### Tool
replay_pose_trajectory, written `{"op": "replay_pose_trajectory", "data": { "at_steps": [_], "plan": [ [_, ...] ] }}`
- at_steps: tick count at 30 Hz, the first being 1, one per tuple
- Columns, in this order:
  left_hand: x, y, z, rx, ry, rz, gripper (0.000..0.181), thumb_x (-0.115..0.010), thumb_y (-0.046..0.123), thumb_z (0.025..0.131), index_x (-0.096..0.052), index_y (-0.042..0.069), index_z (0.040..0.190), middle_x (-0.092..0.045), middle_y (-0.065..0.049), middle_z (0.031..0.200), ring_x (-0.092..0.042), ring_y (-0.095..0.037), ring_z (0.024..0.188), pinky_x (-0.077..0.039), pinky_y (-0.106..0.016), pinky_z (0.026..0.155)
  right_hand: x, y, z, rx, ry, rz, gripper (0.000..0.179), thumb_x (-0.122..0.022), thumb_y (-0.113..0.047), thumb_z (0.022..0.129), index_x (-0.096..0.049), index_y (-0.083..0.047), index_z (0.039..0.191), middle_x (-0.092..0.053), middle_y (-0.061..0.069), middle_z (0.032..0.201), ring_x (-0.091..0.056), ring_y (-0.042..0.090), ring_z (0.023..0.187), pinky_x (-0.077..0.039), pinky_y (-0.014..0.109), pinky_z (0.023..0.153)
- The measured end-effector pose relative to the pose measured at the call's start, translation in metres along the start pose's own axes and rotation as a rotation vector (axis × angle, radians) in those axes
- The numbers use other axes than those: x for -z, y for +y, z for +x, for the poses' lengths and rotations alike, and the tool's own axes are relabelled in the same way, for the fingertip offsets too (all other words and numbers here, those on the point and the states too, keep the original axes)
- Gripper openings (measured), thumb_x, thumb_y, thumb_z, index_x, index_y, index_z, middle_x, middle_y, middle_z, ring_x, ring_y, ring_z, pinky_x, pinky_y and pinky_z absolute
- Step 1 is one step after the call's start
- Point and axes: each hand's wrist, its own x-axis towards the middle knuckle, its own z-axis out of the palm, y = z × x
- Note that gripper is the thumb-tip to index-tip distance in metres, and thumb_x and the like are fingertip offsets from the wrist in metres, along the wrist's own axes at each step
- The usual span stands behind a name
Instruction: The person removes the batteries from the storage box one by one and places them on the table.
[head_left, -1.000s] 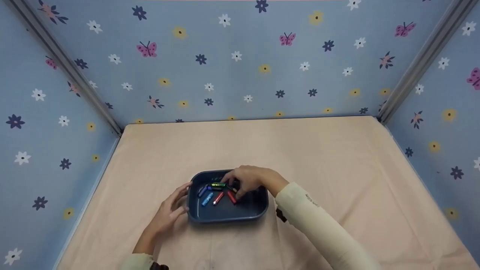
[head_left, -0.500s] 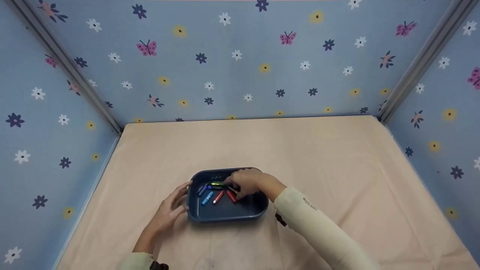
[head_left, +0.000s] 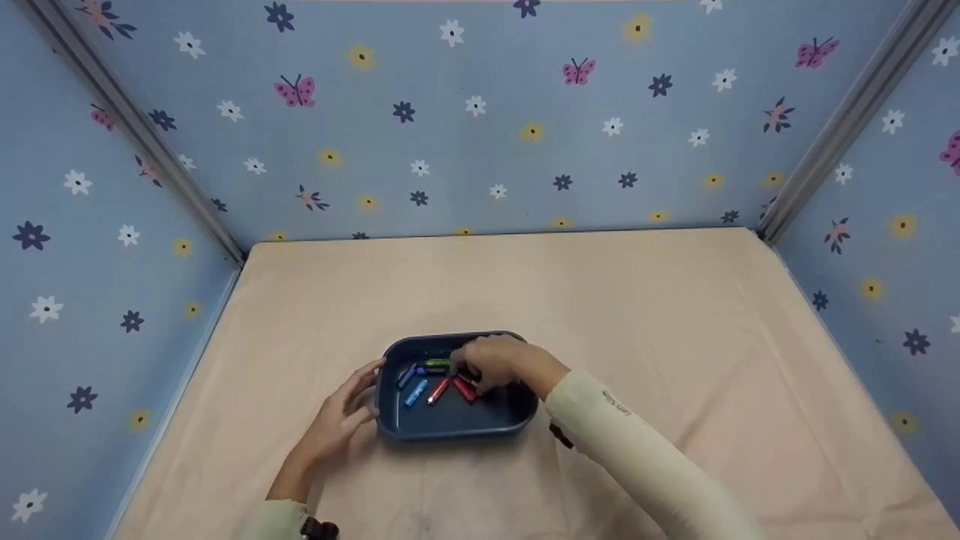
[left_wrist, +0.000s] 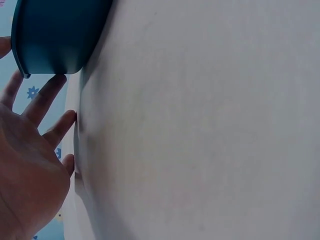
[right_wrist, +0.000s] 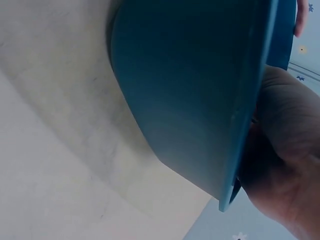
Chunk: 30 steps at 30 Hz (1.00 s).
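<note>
A dark blue plastic tub point(head_left: 454, 435) stands on the cloth, with several small coloured cylinders in it, too small to tell their kind. A light blue cylinder point(head_left: 415, 393), a red one point(head_left: 438, 391) and a green one point(head_left: 436, 362) lie on its floor. My left hand point(head_left: 337, 420) touches the tub's left wall with fingers spread, as the left wrist view also shows. My right hand point(head_left: 495, 364) reaches over the right rim, fingers down among the cylinders, near the green one and a second red one point(head_left: 465, 389). Its fingertips are partly hidden, and the right wrist view's tub wall point(right_wrist: 185, 90) blocks them.
A pale peach cloth point(head_left: 637, 300) covers the table around the tub. Blue panels point(head_left: 480, 135) with flowers and butterflies rise at the back and both sides, with grey metal posts point(head_left: 832, 120) at the back corners.
My right index finger has shifted slightly left and down among the cylinders, and the green cylinder has moved a little. My left hand stays at the tub's left side.
</note>
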Motion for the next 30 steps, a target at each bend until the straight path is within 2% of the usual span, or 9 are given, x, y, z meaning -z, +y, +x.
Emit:
{"op": "replay_pose_trajectory", "data": {
  "at_steps": [7, 11, 19, 26, 30],
  "plan": [
    [0.0, 0.0, 0.0, 0.015, 0.007, 0.014, 0.078, -0.061, -0.005, 0.101, -0.043, 0.015, 0.174, -0.045, -0.017, 0.18, -0.047, -0.048, 0.165, -0.035, -0.069, 0.135, 0.004, 0.004, -0.002, -0.001, -0.083, 0.019, 0.044, -0.08, -0.008, 0.101, -0.067, -0.026, 0.139, -0.066, 0.0, 0.106, -0.058, 0.017, 0.089, -0.049, 0.032, 0.079],
    [0.001, 0.002, 0.0, 0.027, 0.004, 0.009, 0.077, -0.061, -0.004, 0.102, -0.043, 0.016, 0.174, -0.045, -0.018, 0.18, -0.046, -0.048, 0.166, -0.036, -0.069, 0.135, 0.008, 0.005, -0.004, -0.023, -0.125, 0.029, 0.045, -0.079, -0.002, 0.1, -0.066, -0.026, 0.136, -0.064, 0.0, 0.104, -0.058, 0.017, 0.089, -0.049, 0.033, 0.08],
    [0.001, 0.001, 0.001, 0.018, 0.005, 0.003, 0.076, -0.062, -0.005, 0.102, -0.044, 0.015, 0.173, -0.042, -0.018, 0.182, -0.045, -0.05, 0.166, -0.038, -0.071, 0.133, 0.007, 0.009, -0.004, -0.012, -0.127, 0.041, 0.046, -0.079, -0.002, 0.1, -0.066, -0.026, 0.136, -0.066, 0.001, 0.101, -0.06, 0.016, 0.085, -0.051, 0.033, 0.078],
    [0.0, 0.0, 0.0, 0.026, 0.014, 0.01, 0.077, -0.063, -0.005, 0.101, -0.045, 0.016, 0.173, -0.042, -0.018, 0.182, -0.045, -0.051, 0.165, -0.036, -0.072, 0.134, 0.007, 0.015, -0.005, 0.005, -0.136, 0.165, 0.045, -0.082, -0.006, 0.1, -0.066, -0.025, 0.137, -0.073, 0.007, 0.116, -0.065, 0.018, 0.101, -0.059, 0.041, 0.094],
    [0.0, 0.001, 0.0, 0.043, 0.009, 0.0, 0.077, -0.062, -0.005, 0.101, -0.044, 0.017, 0.173, -0.041, -0.017, 0.183, -0.044, -0.05, 0.166, -0.037, -0.07, 0.134, 0.007, 0.017, -0.006, 0.011, -0.146, 0.21, 0.045, -0.083, -0.007, 0.099, -0.067, -0.026, 0.136, -0.074, 0.006, 0.114, -0.067, 0.017, 0.101, -0.06, 0.041, 0.094]
  ]
}}
